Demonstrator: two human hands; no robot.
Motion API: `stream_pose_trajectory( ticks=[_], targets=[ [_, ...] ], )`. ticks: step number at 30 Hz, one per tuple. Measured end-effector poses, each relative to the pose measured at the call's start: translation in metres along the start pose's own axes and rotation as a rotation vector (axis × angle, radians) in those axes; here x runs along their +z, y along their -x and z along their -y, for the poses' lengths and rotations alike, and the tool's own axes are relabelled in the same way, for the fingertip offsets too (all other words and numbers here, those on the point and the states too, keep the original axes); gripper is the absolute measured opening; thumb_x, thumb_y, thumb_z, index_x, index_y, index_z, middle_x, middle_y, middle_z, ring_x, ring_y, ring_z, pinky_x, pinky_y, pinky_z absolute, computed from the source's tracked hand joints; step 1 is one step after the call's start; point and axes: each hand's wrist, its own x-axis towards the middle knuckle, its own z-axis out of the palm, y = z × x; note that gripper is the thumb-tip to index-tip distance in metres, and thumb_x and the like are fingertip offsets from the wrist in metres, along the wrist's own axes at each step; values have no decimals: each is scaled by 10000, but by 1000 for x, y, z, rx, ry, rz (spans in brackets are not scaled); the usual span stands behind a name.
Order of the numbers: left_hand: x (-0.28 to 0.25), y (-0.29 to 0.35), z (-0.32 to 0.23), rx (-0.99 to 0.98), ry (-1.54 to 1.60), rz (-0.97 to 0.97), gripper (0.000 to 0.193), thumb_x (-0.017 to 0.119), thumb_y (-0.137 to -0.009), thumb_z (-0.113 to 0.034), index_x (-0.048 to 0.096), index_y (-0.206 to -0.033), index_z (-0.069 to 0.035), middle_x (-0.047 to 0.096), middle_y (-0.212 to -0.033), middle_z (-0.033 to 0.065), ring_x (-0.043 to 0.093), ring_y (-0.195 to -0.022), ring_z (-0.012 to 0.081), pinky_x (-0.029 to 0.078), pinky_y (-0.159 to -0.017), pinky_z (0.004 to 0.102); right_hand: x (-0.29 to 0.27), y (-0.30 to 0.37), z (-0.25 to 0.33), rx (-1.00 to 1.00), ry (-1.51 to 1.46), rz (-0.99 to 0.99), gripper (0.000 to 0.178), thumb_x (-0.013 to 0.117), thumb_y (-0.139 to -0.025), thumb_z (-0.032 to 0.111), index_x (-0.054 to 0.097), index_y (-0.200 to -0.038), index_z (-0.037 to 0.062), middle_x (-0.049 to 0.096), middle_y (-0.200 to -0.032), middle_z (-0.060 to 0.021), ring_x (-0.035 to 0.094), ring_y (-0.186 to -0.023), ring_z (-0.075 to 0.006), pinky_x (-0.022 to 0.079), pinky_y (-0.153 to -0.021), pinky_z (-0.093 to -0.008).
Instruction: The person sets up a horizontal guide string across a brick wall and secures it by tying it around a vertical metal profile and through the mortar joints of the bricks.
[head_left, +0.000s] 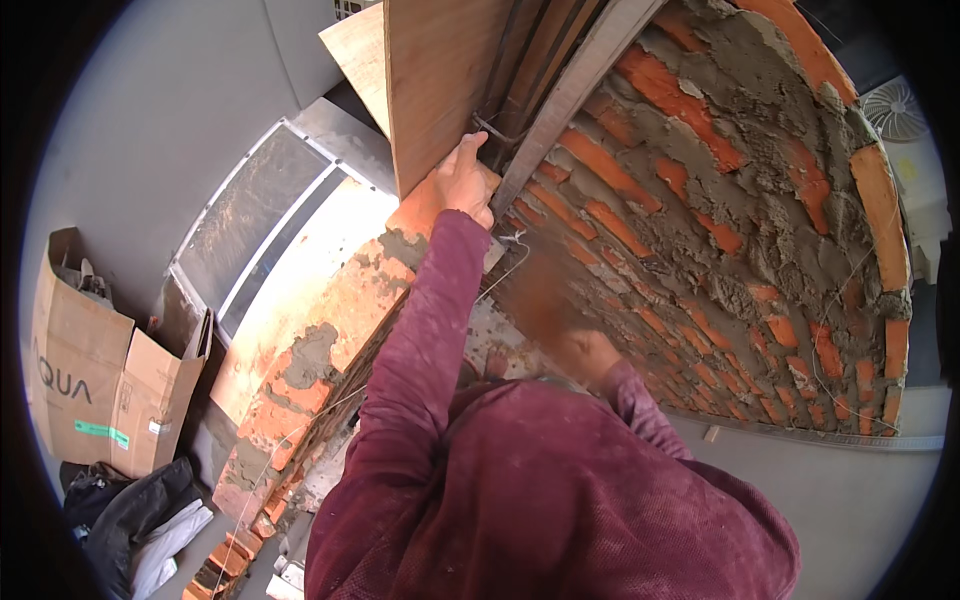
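My left hand (463,183) reaches forward to the far end of a low brick wall. Its fingers close over an orange brick (420,205) there, beside an upright plywood board (430,85). Near my chest, my right hand (597,356) is closed and partly smeared by motion. A blurred brown thing (540,300) extends from it, and its kind cannot be made out. Grey mortar (313,355) lies in patches on the low wall's top. A thin string (508,268) hangs near my left forearm.
To the right rises a brick wall (700,240) smeared with mortar, edged by a straight metal bar (570,105). Thin steel rods (520,60) stand behind the board. At left are a framed window panel (255,215), an opened cardboard box (85,350) and dark bags (140,515).
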Motion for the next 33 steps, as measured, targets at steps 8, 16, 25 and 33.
stream_pose_trajectory(
  ticks=[8,16,25,33],
  targets=[
    [-2,-2,17,35,112,46,345,564,-969,-308,580,-1148,-14,261,-550,-88,214,-412,24,166,-372,208,4,-4,12,15,-6,23,323,570,-944,204,626,-1191,4,683,-860,-94,623,-726,-143,512,-697,-310],
    [-10,-17,21,76,-13,-24,287,600,-938,-287,681,-1047,-34,552,-777,-4,481,-727,81,364,-683,266,6,2,3,-37,225,8,331,570,-948,235,615,-1221,55,681,-827,-70,621,-730,-156,505,-688,-317],
    [-10,-29,9,148,-161,9,265,632,-896,-247,722,-980,-12,689,-1056,92,558,-1098,157,363,-1017,308,4,16,18,-114,428,-11,325,564,-944,242,621,-1196,46,688,-950,-190,674,-901,-291,514,-778,-371],
    [3,-21,0,149,-88,-37,240,646,-889,-188,705,-981,26,692,-966,59,604,-902,118,450,-853,242,21,18,56,-129,429,-67,317,572,-935,243,624,-1186,57,685,-933,-188,672,-843,-301,514,-755,-375]
  ],
)
